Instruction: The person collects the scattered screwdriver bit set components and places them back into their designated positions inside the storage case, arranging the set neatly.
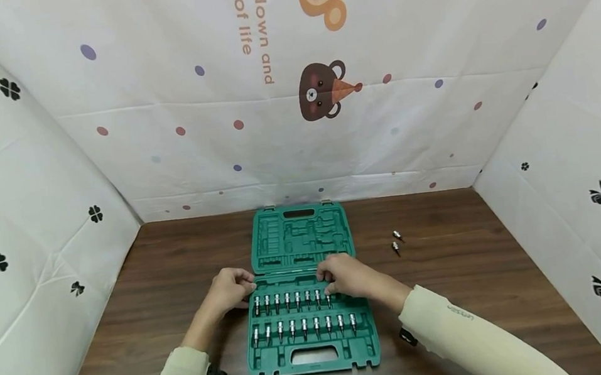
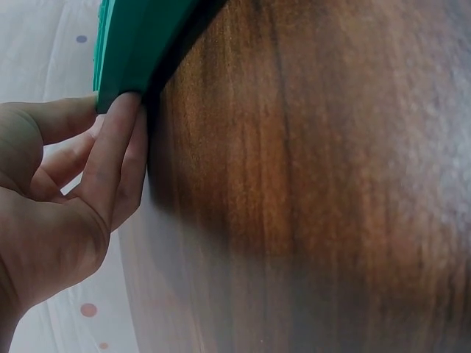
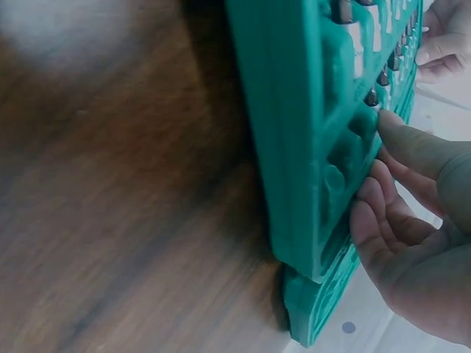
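An open green tool case [image 1: 370, 349] lies on the table, holding two rows of silver bit sockets [image 1: 304, 326]. My left hand [image 1: 230, 290] pinches the case's left edge near the hinge; in the left wrist view, thumb and fingers [image 2: 118, 147] meet at its corner. At the right end of the upper row, my right hand [image 1: 346, 275] pinches a bit socket [image 1: 329, 301] seated in its slot. The right wrist view shows that thumb [image 3: 405, 140] at the socket's end, the other fingers curled beside the case; they partly hide the socket.
Two loose bit sockets [image 1: 397, 235] lie on the wooden table [image 1: 438, 283], right of the case. The raised lid [image 1: 301, 238] leans back behind the base, its moulded recesses showing. Printed cloth walls [image 1: 205, 155] border the table at the back and sides.
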